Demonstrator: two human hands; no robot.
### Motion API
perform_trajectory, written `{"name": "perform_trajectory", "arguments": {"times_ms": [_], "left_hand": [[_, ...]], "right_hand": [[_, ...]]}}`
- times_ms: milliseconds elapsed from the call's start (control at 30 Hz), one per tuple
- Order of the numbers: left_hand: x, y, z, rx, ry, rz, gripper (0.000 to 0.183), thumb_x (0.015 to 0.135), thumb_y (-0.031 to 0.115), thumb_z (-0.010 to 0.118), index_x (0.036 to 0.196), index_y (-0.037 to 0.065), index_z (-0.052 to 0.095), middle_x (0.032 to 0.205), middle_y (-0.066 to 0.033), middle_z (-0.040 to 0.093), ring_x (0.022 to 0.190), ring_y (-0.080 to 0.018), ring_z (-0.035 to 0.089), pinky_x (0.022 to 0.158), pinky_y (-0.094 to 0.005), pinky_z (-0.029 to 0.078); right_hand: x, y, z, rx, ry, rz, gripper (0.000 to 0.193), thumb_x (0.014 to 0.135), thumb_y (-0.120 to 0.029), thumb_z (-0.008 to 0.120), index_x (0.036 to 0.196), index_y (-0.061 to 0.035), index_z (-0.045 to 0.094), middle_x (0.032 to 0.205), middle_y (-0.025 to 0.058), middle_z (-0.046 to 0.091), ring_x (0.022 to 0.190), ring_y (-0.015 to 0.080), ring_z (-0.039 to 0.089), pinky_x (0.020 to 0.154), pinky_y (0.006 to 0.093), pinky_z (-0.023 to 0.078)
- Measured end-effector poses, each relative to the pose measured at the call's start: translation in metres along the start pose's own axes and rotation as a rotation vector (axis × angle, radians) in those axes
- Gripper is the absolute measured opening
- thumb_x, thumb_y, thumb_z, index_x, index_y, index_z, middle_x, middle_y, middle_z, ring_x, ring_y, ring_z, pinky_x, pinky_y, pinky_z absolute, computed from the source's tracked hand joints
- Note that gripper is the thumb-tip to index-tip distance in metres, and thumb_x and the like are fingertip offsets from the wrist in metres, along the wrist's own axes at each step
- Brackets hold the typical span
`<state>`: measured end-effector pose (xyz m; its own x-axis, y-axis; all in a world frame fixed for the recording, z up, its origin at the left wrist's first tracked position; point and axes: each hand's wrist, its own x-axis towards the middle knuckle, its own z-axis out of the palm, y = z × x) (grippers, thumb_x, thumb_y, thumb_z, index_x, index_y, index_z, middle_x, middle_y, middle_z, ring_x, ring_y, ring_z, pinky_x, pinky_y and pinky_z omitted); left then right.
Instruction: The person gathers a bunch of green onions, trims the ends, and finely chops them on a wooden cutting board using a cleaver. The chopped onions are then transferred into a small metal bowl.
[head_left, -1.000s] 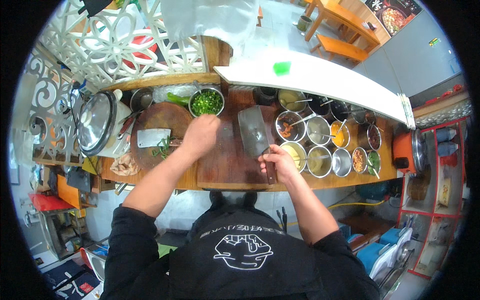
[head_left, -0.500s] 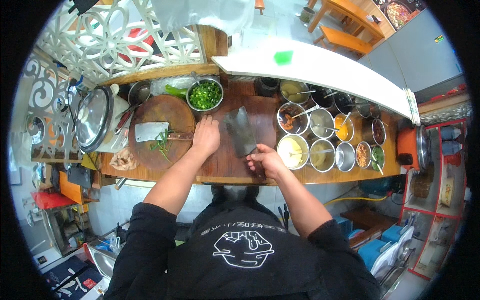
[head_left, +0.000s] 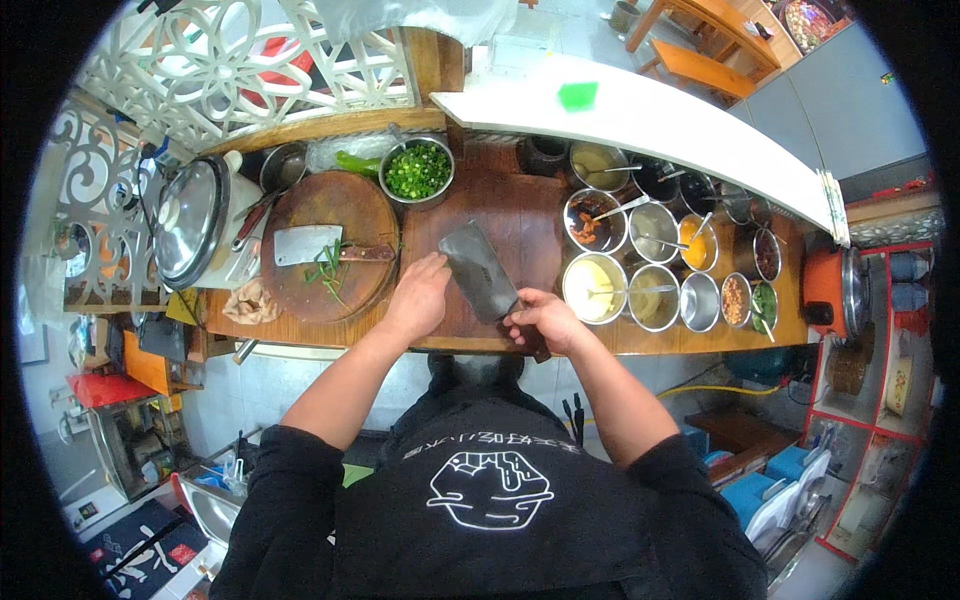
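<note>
My right hand is closed around the handle of a dark, wide-bladed cleaver, whose blade points away and to the left over the wooden counter. Beside the blade's left edge is my left hand, fingers stretched forward and close together, the tips at or very near the metal; whether they touch cannot be made out. To the left, a second cleaver with a bright blade lies on the round chopping board. Some cut green stalks lie against it.
Behind the board stands a metal bowl of chopped green onions. Several metal pots of sauces and toppings, such as a bowl of pale yellow paste, fill the counter's right side. A large lidded cooker stands far left, a crumpled cloth near the board.
My left hand has moved right, from next to the board to the cleaver's blade. The cleaver has shifted slightly left relative to the counter and looks less blurred. The whole view has shifted a little.
</note>
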<state>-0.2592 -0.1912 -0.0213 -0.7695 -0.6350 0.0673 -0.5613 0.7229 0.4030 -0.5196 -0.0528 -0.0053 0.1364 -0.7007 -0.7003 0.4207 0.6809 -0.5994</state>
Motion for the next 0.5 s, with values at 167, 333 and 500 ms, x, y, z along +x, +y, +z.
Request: {"name": "perform_trajectory", "arguments": {"times_ms": [167, 333, 500], "left_hand": [[-0.008, 0.003, 0.001, 0.083, 0.053, -0.123, 0.035, 0.094, 0.007, 0.054, 0.123, -0.005, 0.068, 0.149, -0.0247, 0.059, 0.146, -0.0403, 0.049, 0.123, -0.0505, 0.038], [-0.021, 0.006, 0.009, 0.115, -0.005, -0.102, 0.041, 0.097, 0.015, 0.06, 0.132, -0.007, 0.065, 0.152, -0.0242, 0.057, 0.149, -0.0386, 0.047, 0.125, -0.0494, 0.036], [-0.024, 0.014, 0.009, 0.115, 0.021, -0.086, 0.046, 0.1, 0.021, 0.064, 0.136, -0.007, 0.062, 0.155, -0.0241, 0.054, 0.15, -0.0377, 0.045, 0.126, -0.0502, 0.035]], "right_hand": [[-0.009, 0.01, -0.004, 0.097, 0.007, -0.016, 0.03, 0.093, 0.003, 0.07, 0.121, -0.0031, 0.064, 0.098, 0.0101, 0.073, 0.077, 0.0179, 0.068, 0.065, 0.0325, 0.058], [-0.011, 0.019, 0.0, 0.092, 0.009, -0.045, 0.028, 0.094, 0.003, 0.069, 0.12, -0.0032, 0.063, 0.099, 0.0104, 0.073, 0.077, 0.0181, 0.068, 0.066, 0.0328, 0.059], [-0.011, 0.014, 0.024, 0.033, -0.004, 0.006, 0.026, 0.095, 0.002, 0.068, 0.12, -0.0032, 0.063, 0.099, 0.0101, 0.073, 0.078, 0.0181, 0.069, 0.066, 0.0329, 0.059]]}}
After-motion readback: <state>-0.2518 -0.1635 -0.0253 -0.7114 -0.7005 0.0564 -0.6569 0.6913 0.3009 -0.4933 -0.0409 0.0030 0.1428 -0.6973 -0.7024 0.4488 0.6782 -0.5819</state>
